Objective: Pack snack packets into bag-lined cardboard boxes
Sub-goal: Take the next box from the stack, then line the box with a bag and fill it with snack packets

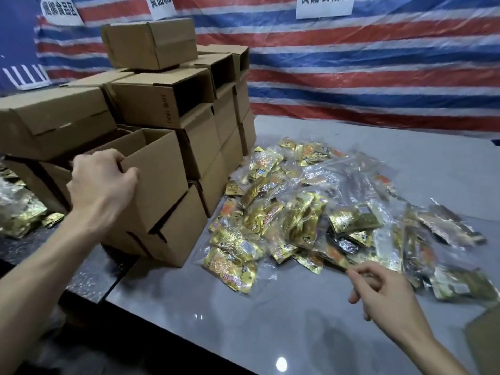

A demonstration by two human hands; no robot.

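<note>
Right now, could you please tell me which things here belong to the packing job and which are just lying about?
For the job:
open box, gripped at its rim by the left hand
stacked boxes
snack packets, piled by the right hand

Just there:
striped sheet behind the table
paper signs on it

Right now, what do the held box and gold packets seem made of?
Brown open box gripped by the left hand: matte cardboard, likely corrugated; folded flaps, dull surface. Gold snack packets: shiny, seemingly metallised film, sharp glints; some inside clear crinkled plastic.
</note>
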